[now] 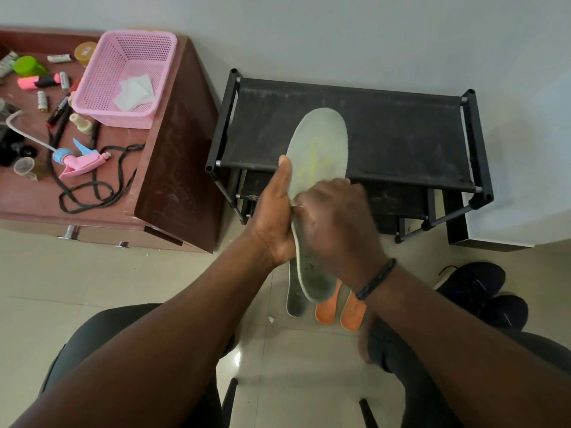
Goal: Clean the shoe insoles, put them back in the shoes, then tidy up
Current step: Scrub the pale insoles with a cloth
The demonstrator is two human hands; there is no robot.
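1. While the pale insole [319, 149] is held up in front of the black shoe rack [349, 131], the left hand [275, 217] grips its edge about midway along, thumb lying up the near side, probably to brace it for wiping.
2. The right hand [335, 223] crosses over the insole's middle with fingers curled down against it; a sliver of white shows under them, perhaps a wipe, but I cannot tell for sure.
3. The heel end looks grimy, so cleaning seems unfinished.
4. A grey insole [295, 301] and two orange insoles [340, 307] lie on the floor below, just beside each other, likely waiting their turn.
5. The dark shoes [482, 291] sit to the right, within reach for refitting.
6. White wipes [134, 92] lie in the pink basket [123, 50] on the brown cabinet [176, 168].
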